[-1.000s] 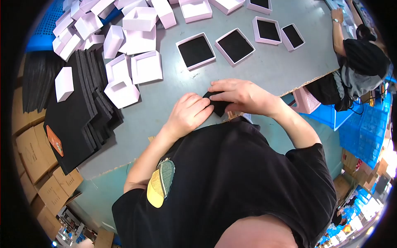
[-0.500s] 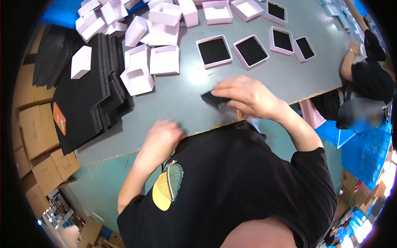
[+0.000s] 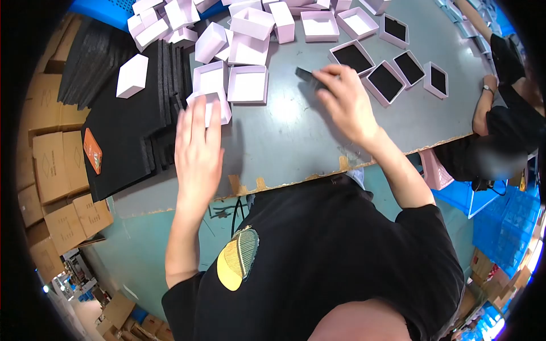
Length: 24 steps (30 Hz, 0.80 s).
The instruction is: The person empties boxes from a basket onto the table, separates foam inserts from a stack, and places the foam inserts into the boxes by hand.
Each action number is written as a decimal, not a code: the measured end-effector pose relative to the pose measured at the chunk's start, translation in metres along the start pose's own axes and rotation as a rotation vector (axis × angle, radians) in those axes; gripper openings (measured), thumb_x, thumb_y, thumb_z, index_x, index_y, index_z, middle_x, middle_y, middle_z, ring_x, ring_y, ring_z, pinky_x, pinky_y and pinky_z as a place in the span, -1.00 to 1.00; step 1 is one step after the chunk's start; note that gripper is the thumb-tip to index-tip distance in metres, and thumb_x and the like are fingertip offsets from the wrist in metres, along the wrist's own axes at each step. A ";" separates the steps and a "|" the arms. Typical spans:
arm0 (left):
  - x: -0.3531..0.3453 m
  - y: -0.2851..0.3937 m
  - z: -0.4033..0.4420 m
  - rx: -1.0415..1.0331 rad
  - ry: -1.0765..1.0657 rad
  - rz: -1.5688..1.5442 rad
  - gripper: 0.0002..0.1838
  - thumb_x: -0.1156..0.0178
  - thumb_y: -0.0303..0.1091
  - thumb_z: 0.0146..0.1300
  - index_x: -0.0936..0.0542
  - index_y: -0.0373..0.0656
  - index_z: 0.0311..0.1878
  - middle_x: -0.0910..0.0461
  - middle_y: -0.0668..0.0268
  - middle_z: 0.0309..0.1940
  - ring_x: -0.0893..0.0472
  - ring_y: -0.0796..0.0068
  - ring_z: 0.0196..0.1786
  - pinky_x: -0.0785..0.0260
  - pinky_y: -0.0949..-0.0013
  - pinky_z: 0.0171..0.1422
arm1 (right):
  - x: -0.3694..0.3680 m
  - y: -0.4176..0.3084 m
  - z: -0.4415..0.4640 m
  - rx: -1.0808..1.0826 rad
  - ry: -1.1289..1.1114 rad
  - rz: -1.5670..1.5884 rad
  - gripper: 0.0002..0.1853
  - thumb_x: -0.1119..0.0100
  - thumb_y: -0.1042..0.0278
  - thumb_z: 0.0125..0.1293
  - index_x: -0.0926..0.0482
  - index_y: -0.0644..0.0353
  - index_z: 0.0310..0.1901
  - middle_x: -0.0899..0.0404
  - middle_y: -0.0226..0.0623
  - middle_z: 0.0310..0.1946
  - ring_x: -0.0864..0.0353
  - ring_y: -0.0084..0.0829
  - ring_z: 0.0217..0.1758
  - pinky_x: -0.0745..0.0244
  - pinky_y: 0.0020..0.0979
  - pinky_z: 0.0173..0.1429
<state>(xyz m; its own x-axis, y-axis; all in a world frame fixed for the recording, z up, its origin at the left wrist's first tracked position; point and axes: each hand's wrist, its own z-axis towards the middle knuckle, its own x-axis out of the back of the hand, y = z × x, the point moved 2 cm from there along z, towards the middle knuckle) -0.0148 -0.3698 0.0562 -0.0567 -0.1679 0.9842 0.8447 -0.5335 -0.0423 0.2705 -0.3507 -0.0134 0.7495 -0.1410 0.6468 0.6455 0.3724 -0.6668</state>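
My left hand [image 3: 199, 153] is open, fingers stretched forward over the near side of a small white box [image 3: 224, 111]. Whether the fingertips touch it, I cannot tell. Between the fingers of my right hand [image 3: 348, 105] is a piece of black foam [image 3: 305, 74], held above the grey table. Just beyond that hand lies a white box with a black foam insert [image 3: 351, 57]. More boxes with black inserts sit to its right, among them a near one [image 3: 385, 84] and a far one [image 3: 394, 29].
Stacked black foam sheets [image 3: 116, 133] lie at the left, with a white box [image 3: 132, 77] and an orange card [image 3: 92, 150] on top. Several empty white boxes [image 3: 248, 85] are heaped at the back. A co-worker's arm [image 3: 483, 111] rests at the table's right end.
My left hand has moved from the table's front edge forward to the white box. My right hand has carried the foam piece forward, and the nearest foam-filled boxes have shifted right.
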 end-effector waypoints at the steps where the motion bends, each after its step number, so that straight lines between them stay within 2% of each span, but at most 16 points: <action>1: -0.005 -0.002 0.013 0.038 -0.017 0.046 0.06 -0.50 -0.60 -0.19 -0.23 -0.26 0.48 -0.22 -0.02 0.47 -0.18 -0.07 0.55 -0.01 -0.05 0.63 | 0.000 -0.007 -0.012 0.129 -0.034 -0.171 -0.57 -0.21 0.39 0.27 -0.57 0.29 0.17 -0.50 -0.06 0.12 -0.48 -0.10 0.18 -0.39 -0.16 0.26; 2: -0.013 -0.008 0.022 0.038 -0.027 0.100 0.07 -0.51 -0.60 -0.20 -0.22 -0.26 0.49 -0.22 -0.03 0.47 -0.17 -0.06 0.56 0.01 -0.06 0.64 | -0.002 -0.011 -0.022 0.256 -0.067 -0.346 -0.54 -0.20 0.42 0.23 -0.55 0.30 0.19 -0.49 -0.08 0.11 -0.48 -0.12 0.17 -0.40 -0.17 0.24; 4: -0.041 -0.021 0.029 0.037 -0.057 0.198 0.10 -0.52 -0.58 -0.22 -0.20 -0.26 0.50 -0.23 -0.03 0.47 -0.15 -0.04 0.57 0.05 -0.07 0.65 | -0.014 -0.006 -0.047 0.324 -0.231 -0.449 -0.47 -0.19 0.44 0.16 -0.51 0.31 0.22 -0.47 -0.14 0.13 -0.46 -0.18 0.16 -0.38 -0.24 0.22; 5: -0.061 -0.031 0.031 0.008 -0.023 0.277 0.10 -0.51 -0.58 -0.23 -0.21 -0.25 0.50 -0.31 -0.02 0.39 -0.23 -0.02 0.53 0.04 -0.09 0.65 | -0.015 -0.004 -0.052 0.344 -0.188 -0.435 -0.49 -0.23 0.42 0.11 -0.56 0.30 0.16 -0.52 -0.14 0.09 -0.50 -0.16 0.16 -0.43 -0.22 0.19; 8: -0.063 -0.040 0.038 0.027 -0.035 0.211 0.08 -0.47 -0.63 -0.22 -0.21 -0.27 0.50 -0.39 0.01 0.25 -0.34 0.00 0.43 0.04 -0.09 0.65 | -0.007 0.010 -0.049 0.402 -0.101 -0.252 -0.60 -0.34 0.54 0.13 -0.63 0.28 0.05 -0.61 -0.19 0.00 -0.60 -0.17 0.04 -0.55 -0.25 0.10; 9: -0.052 -0.034 0.039 -0.006 0.011 0.142 -0.07 -0.37 -0.56 -0.11 -0.31 -0.26 0.46 -0.40 0.03 0.11 -0.43 0.04 0.27 -0.02 -0.10 0.60 | -0.004 0.012 -0.049 0.377 -0.075 -0.187 -0.65 -0.35 0.55 0.13 -0.65 0.28 0.00 -0.64 -0.20 -0.04 -0.63 -0.18 0.00 -0.57 -0.27 0.08; 11: -0.021 -0.020 0.038 0.038 0.064 0.000 -0.04 -0.38 -0.52 -0.13 -0.32 -0.17 0.48 -0.38 0.01 0.13 -0.43 0.00 0.25 -0.10 -0.06 0.55 | 0.004 0.014 -0.049 0.322 -0.025 -0.055 -0.73 -0.38 0.57 0.12 -0.70 0.27 -0.10 -0.68 -0.21 -0.12 -0.68 -0.21 -0.08 -0.60 -0.30 0.05; 12: -0.007 -0.010 0.036 0.063 0.083 -0.075 -0.03 -0.39 -0.51 -0.15 -0.33 -0.12 0.49 -0.36 0.00 0.13 -0.43 -0.01 0.23 -0.13 -0.05 0.53 | 0.010 0.016 -0.051 0.190 0.023 0.023 -0.75 -0.37 0.58 0.13 -0.71 0.27 -0.11 -0.68 -0.23 -0.11 -0.68 -0.24 -0.09 -0.60 -0.33 0.02; 13: 0.004 0.001 0.034 0.078 0.142 -0.257 -0.03 -0.41 -0.46 -0.17 -0.37 -0.04 0.48 -0.36 0.04 0.14 -0.45 -0.01 0.21 -0.29 0.05 0.37 | 0.017 0.017 -0.054 0.059 0.069 0.101 -0.77 -0.37 0.58 0.14 -0.72 0.26 -0.13 -0.68 -0.25 -0.10 -0.69 -0.28 -0.11 -0.60 -0.35 0.00; 14: 0.010 0.010 0.031 0.043 0.089 -0.358 -0.02 -0.45 -0.41 -0.18 -0.38 -0.05 0.47 -0.36 0.03 0.16 -0.46 -0.01 0.22 -0.35 0.11 0.33 | 0.025 0.021 -0.051 -0.057 0.116 0.174 -0.79 -0.37 0.59 0.15 -0.73 0.25 -0.14 -0.67 -0.27 -0.09 -0.69 -0.32 -0.12 -0.60 -0.38 -0.03; 15: 0.006 0.023 0.031 0.004 0.021 -0.475 -0.02 -0.47 -0.39 -0.17 -0.37 -0.05 0.48 -0.38 0.04 0.16 -0.46 0.00 0.23 -0.35 0.11 0.34 | 0.034 0.023 -0.049 -0.173 0.194 0.252 -0.85 -0.36 0.59 0.21 -0.75 0.26 -0.18 -0.67 -0.28 -0.13 -0.68 -0.43 -0.12 -0.57 -0.43 -0.04; 16: -0.003 0.039 0.030 -0.038 -0.056 -0.590 -0.01 -0.49 -0.36 -0.16 -0.36 -0.04 0.48 -0.39 0.04 0.17 -0.46 0.01 0.23 -0.34 0.10 0.35 | 0.037 0.029 -0.049 -0.365 0.275 0.479 -0.84 -0.34 0.62 0.22 -0.75 0.27 -0.16 -0.67 -0.33 -0.17 -0.65 -0.52 -0.11 -0.55 -0.47 -0.05; 18: -0.046 0.069 0.035 -0.101 -0.115 -0.772 0.08 -0.53 -0.27 -0.15 -0.24 -0.11 0.53 -0.42 0.01 0.21 -0.44 -0.06 0.23 -0.29 0.08 0.38 | 0.043 0.033 -0.049 -0.431 0.379 0.711 -0.83 -0.33 0.66 0.22 -0.75 0.28 -0.16 -0.66 -0.34 -0.16 -0.63 -0.54 -0.11 -0.56 -0.48 -0.04; 20: -0.080 0.090 0.043 -0.017 -0.102 -0.857 0.20 -0.58 -0.26 -0.20 -0.13 -0.19 0.55 -0.48 0.07 0.17 -0.46 -0.02 0.24 -0.28 0.07 0.37 | 0.055 0.004 -0.050 -0.289 0.264 0.620 -0.85 -0.30 0.68 0.18 -0.72 0.33 -0.20 -0.62 -0.33 -0.18 -0.58 -0.51 -0.13 -0.48 -0.48 -0.03; 22: -0.103 0.097 0.046 -0.017 0.012 -0.859 0.25 -0.62 -0.27 -0.23 -0.09 -0.20 0.56 -0.49 0.09 0.18 -0.48 0.02 0.22 -0.30 0.05 0.33 | 0.053 -0.014 -0.053 0.040 0.072 0.378 -0.83 -0.34 0.63 0.13 -0.71 0.27 -0.22 -0.62 -0.31 -0.22 -0.64 -0.40 -0.14 -0.53 -0.39 -0.03; 24: -0.108 0.102 0.047 -0.007 0.058 -0.965 0.27 -0.63 -0.28 -0.23 -0.07 -0.18 0.57 -0.51 0.12 0.15 -0.51 0.07 0.19 -0.31 0.04 0.29 | 0.038 -0.016 -0.056 0.360 -0.020 0.015 -0.74 -0.36 0.58 0.01 -0.70 0.20 -0.19 -0.62 -0.28 -0.23 -0.67 -0.29 -0.13 -0.56 -0.26 -0.03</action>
<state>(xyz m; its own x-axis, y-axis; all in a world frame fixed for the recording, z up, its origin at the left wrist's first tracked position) 0.1024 -0.3668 -0.0466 -0.7507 0.3050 0.5860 0.4177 -0.4681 0.7787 0.2970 -0.4139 0.0014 0.7531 -0.1162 0.6476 0.5386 0.6741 -0.5054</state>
